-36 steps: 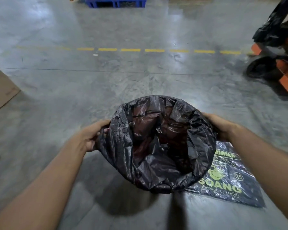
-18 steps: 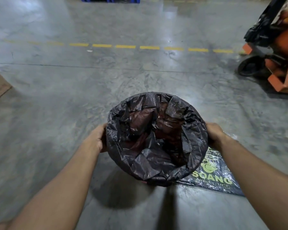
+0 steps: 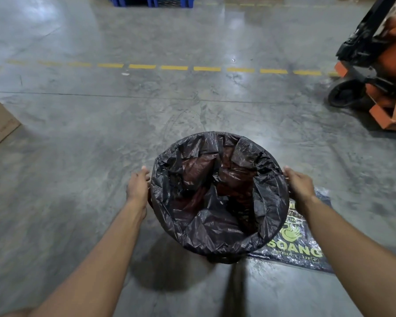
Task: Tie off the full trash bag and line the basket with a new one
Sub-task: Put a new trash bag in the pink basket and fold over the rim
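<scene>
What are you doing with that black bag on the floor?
A person is putting a fresh black bag into a round basket on the concrete floor. The bag's top is folded over the rim all the way round. The left hand and the right hand sit at opposite sides of the rim, at the folded plastic. The inside looks empty. A flat printed pack lies on the floor under the basket's right side. No tied-off full bag is in view.
</scene>
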### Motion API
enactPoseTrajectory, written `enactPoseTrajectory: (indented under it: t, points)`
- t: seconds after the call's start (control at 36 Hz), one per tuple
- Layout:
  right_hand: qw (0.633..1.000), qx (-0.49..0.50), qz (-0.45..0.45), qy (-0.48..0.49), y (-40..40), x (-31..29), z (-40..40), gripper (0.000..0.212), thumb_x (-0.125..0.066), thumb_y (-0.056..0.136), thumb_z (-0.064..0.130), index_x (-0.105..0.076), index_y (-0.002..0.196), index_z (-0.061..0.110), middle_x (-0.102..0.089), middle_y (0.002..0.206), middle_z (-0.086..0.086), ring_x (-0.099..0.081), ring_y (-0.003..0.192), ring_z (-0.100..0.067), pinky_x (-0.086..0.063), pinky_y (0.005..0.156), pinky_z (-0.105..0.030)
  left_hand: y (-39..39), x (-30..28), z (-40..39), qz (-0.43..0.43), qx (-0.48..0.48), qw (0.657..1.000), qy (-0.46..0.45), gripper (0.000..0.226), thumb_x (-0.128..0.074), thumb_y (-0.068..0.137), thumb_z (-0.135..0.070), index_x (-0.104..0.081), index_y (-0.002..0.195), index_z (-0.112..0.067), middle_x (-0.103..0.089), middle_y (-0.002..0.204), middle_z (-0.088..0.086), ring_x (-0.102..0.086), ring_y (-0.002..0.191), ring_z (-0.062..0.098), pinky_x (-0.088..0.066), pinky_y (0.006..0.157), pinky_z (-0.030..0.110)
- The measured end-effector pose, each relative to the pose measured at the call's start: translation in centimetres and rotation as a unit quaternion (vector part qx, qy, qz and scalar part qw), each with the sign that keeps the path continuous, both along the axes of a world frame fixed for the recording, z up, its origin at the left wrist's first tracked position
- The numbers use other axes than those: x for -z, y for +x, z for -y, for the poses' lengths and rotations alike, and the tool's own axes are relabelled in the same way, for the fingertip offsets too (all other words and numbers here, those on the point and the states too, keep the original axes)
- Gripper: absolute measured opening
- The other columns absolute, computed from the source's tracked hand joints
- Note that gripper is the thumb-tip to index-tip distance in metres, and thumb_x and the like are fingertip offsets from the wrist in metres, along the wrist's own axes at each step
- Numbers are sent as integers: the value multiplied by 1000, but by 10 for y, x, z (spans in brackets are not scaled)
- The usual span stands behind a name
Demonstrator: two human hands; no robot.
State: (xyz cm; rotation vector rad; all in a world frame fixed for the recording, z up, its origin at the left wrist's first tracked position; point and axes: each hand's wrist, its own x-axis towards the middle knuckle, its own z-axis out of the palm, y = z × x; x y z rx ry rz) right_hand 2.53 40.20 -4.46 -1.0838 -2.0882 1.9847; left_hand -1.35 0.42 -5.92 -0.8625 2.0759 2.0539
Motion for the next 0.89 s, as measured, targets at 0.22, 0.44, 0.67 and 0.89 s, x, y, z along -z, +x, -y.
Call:
enactPoseTrajectory:
  t: [0.22, 0.44, 0.67, 0.89]
  points:
    - [998, -39, -38, 12, 56, -48, 37, 67, -55, 83, 76, -71, 113, 18, -74, 114, -4, -66, 104, -22, -48, 94, -44, 69, -57, -28, -144, 83, 986, -1, 42, -59, 94, -41, -55, 133, -26, -63, 121, -14, -59, 111, -1, -43, 92, 21]
    - [979, -22, -49, 195, 76, -32, 84, 39, -41, 109, 30, -46, 147, 22, -58, 140, -3, -54, 127, -25, -36, 96, -31, 70, -41, -45, -118, 74, 977, -164, 45, -41, 103, -34, -36, 148, -33, -51, 150, 1, -48, 136, 29, -35, 112, 42]
    - [976, -13, -43, 215, 75, -24, 85, 38, -39, 109, 28, -49, 144, 19, -60, 140, -7, -54, 129, -29, -41, 109, -42, 78, -53, -42, -119, 117, 963, -210, 46, -35, 106, -32, -29, 152, -35, -50, 151, 2, -49, 135, 32, -37, 106, 41]
    - [977, -13, -38, 209, 78, -28, 88, 38, -38, 109, 26, -47, 146, 17, -58, 142, -8, -52, 131, -29, -37, 103, -33, 80, -57, -41, -114, 125, 962, -216, 48, -36, 106, -31, -27, 153, -34, -50, 151, 4, -49, 135, 33, -37, 104, 39]
